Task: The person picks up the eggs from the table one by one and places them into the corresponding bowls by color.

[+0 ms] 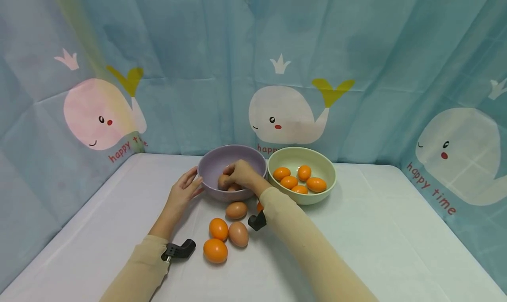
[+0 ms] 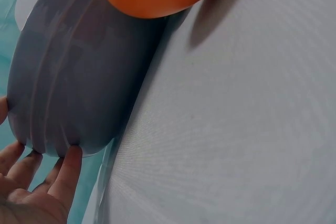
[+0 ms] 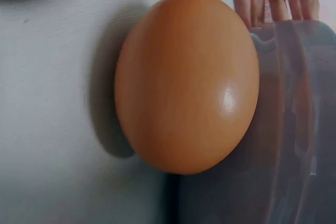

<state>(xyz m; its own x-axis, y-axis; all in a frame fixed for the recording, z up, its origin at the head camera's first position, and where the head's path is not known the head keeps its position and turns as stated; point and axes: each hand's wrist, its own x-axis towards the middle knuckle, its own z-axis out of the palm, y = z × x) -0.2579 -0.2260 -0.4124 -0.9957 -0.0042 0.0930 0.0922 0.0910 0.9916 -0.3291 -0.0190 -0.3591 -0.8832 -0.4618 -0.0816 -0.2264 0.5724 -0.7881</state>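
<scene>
Bowl (image 1: 237,154) braced from outside, brown egg (image 1: 222,182) pinched within.

The right hand (image 1: 242,173) reaches down over the rim, its fingers bent round that egg low inside the bowl, just beside a second brown egg (image 1: 234,188); the left hand (image 1: 184,192) has its fingers spread against the outer left wall. Good handling would keep that left touch light and steady, and let the shell meet the bottom softly before the pinch loosens (real or toy eggs, one cannot tell). The right wrist is best lifted clear afterwards, since the sleeve (image 1: 305,236) crosses beside the green bowl (image 1: 303,199) and partly hides an orange egg (image 1: 259,206) on the worktop (image 1: 388,214), which a low sweep could set rolling.
</scene>
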